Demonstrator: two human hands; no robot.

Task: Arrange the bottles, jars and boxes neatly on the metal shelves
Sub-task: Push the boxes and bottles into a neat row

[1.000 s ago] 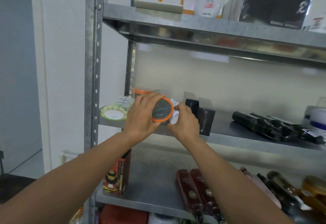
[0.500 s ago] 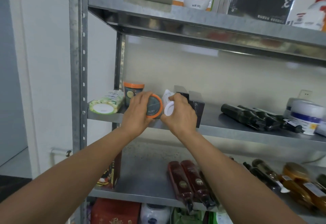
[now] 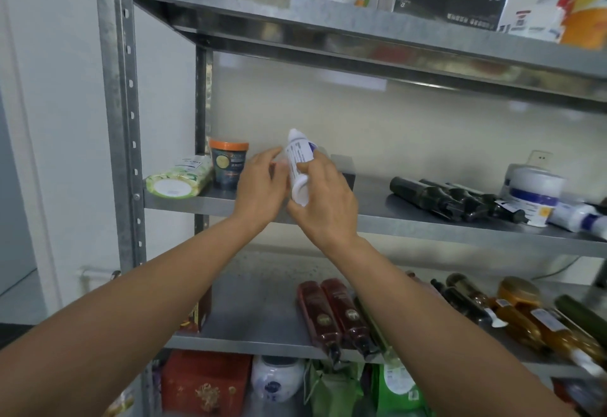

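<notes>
– Above the middle shelf (image 3: 371, 209), left part, near the front edge: white tube (image 3: 297, 160), in the air, tilted, cap end down, crimped end up. Not set down yet.
– Who's got it?
– Right hand (image 3: 323, 199), fingers + thumb wrapped round the lower body, just above the cap. Left hand (image 3: 259, 186) is beside it, fingers fairly straight, tips near the tube. Touching or not, can't tell. Nothing seen in it.
– How'll it handle?
– Prob. light, plastic, soft walls. Squeeze hard & it dents, maybe oozes if the cap's loose. Smooth skin, so a bit slippery. Best grip imo: low, by the cap, where it's stiffest. The flat crimp is ok for a pinch, no good for steering.
– Stand it up?
– Cap looks wide & flat, so it should stand on that, but tall + narrow = tips easy. Needs a level set-down and a gentle let-go.
– Neighbours?
– Left: jar (image 3: 228, 167) w/ orange lid, upright, toward the back. Further left, a green-white pack (image 3: 179, 178) on its side at the edge. Behind the right hand: dark box (image 3: 348, 176), partly hidden. Well apart to the right: dark bottles (image 3: 453, 198) lying down, then a white tub (image 3: 532, 186).
</notes>
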